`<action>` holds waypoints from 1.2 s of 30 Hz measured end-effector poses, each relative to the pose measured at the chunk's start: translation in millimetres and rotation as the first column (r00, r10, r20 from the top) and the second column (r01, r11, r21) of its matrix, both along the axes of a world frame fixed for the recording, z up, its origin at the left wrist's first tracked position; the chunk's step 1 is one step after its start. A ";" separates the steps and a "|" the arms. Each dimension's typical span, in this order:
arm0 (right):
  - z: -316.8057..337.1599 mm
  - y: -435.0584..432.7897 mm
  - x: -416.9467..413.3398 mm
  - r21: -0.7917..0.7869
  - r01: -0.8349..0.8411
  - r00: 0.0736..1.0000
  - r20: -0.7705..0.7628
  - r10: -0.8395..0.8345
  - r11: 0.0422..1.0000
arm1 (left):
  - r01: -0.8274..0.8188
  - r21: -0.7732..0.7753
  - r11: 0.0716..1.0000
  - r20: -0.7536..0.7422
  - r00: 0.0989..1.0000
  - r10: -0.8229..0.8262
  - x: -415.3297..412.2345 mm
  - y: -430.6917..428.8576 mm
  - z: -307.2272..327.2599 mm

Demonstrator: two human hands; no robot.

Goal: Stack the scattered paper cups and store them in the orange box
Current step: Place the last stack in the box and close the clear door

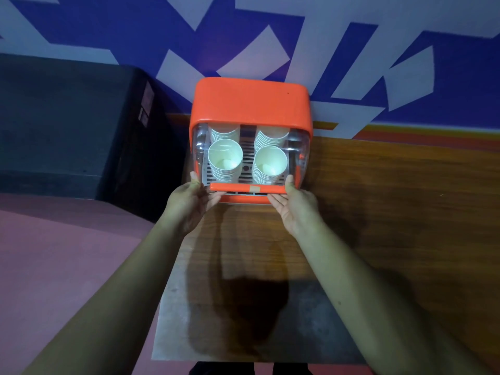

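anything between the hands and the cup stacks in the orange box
Yes: a clear cover on the orange box, seemingly lowered, curves over the four cup stacks. The left hand and right hand pinch the ends of its orange front bar. Nothing else visible intervenes.

Left grip, right grip bare, forearms too (dark footwear below).
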State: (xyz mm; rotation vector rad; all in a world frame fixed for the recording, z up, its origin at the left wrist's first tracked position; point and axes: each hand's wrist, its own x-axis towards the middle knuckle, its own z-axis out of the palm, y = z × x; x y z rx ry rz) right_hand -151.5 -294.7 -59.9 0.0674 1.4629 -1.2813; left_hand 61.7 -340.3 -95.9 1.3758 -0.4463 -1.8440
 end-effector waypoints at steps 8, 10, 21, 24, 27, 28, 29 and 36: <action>-10.4 13.8 -8.2 0.189 -0.215 0.739 -0.610 0.286 0.958 | 0.182 -0.201 0.963 0.400 0.912 -0.089 12.5 12.6 -6.5; -9.0 11.4 -9.2 0.216 -0.210 0.697 -0.650 0.301 0.954 | 0.215 -0.258 0.942 0.503 0.863 -0.059 13.3 11.9 -7.4; -22.7 9.2 -8.3 0.234 -0.281 0.604 -0.711 0.361 0.931 | 0.350 -0.230 0.908 0.743 0.666 -0.069 13.7 7.6 -21.5; -29.6 13.6 -10.1 0.254 -0.316 0.539 -0.744 0.394 0.914 | 0.372 -0.227 0.900 0.761 0.644 -0.075 14.0 11.0 -25.5; -28.8 13.9 -11.0 0.263 -0.325 0.505 -0.764 0.402 0.908 | 0.386 -0.230 0.893 0.785 0.616 -0.064 8.7 12.3 -22.5; -30.0 13.2 -12.2 0.271 -0.328 0.498 -0.765 0.409 0.905 | 0.396 -0.209 0.894 0.803 0.592 -0.074 7.7 12.2 -20.4; -31.0 12.5 -13.6 0.281 -0.334 0.497 -0.758 0.422 0.900 | 0.409 -0.206 0.889 0.813 0.577 -0.077 7.7 10.9 -21.1; 11.3 20.9 -35.2 0.365 -0.461 0.438 -0.699 0.565 0.809 | 0.421 -0.094 0.902 0.857 0.495 -0.142 8.8 26.6 22.7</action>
